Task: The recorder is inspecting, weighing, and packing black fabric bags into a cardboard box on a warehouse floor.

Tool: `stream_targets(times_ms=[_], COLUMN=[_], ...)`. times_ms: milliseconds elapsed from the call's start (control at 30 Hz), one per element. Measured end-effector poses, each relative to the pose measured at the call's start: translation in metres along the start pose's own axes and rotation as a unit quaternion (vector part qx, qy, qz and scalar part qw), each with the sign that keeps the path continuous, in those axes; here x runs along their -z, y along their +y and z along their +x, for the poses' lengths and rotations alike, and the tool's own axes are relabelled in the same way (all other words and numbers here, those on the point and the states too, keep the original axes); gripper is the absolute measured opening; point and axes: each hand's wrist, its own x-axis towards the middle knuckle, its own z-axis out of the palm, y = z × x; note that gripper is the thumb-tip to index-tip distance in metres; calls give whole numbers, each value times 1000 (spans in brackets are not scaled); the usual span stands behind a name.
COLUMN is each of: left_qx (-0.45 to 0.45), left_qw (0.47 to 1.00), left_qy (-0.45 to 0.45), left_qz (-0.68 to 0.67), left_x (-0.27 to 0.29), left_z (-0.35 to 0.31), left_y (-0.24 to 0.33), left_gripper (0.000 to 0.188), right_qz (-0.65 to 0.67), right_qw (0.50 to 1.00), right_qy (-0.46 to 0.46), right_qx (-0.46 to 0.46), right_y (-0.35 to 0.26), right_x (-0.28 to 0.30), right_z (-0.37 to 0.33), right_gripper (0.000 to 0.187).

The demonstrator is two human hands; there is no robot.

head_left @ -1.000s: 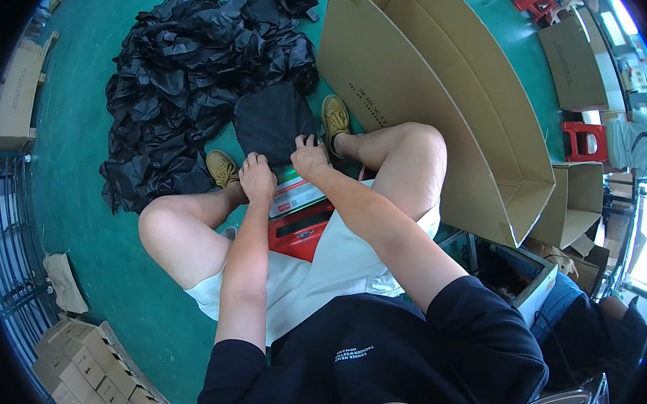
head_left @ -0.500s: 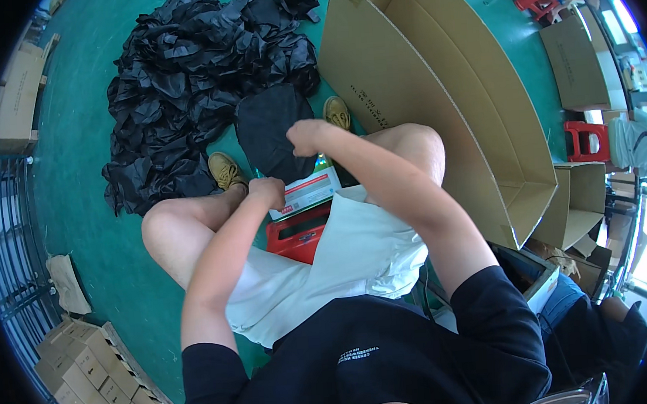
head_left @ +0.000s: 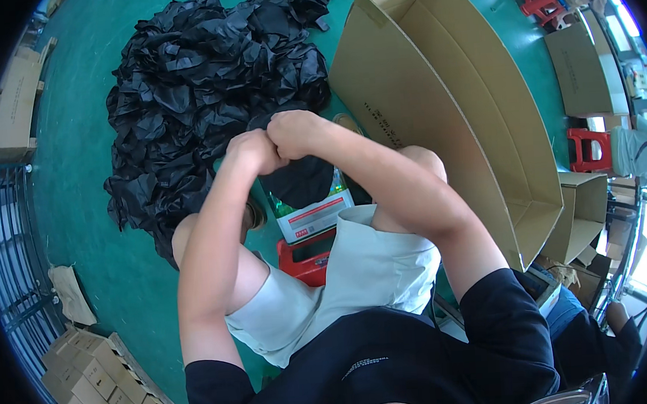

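Note:
My left hand and my right hand are raised side by side, fists touching. Both grip the top edge of a black fabric piece that hangs below them, in front of my knees. Under it, between my legs, a white box with red and green print lies on a red stool. A large heap of crumpled black pieces covers the green floor just beyond my hands.
A big open cardboard box lies on its side to my right. Smaller cartons are stacked at lower left, another carton at far left, a metal rack beside it. Red stools and more boxes stand at the right.
Both hands have lifted from low between my feet up toward the camera. They brought the black piece up with them and closed together above it.

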Motion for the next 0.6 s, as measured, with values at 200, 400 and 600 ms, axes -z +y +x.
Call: stream_targets(times_ms=[200, 400, 600], left_qx=[-12, -21, -17], left_qw=[1000, 1000, 1000], left_qy=[-22, 4, -1], left_qz=[-15, -11, -19], left_x=[-12, -5, -5], left_z=[28, 24, 24], left_y=[2, 0, -1], left_gripper=[45, 42, 42], right_qz=[-7, -3, -8], right_qw=[997, 998, 997], right_qy=[-54, -26, -37], right_qx=[-57, -58, -65], right_y=[10, 15, 11], right_x=[8, 5, 7], right_z=[1, 4, 7], right_gripper=[30, 30, 31])
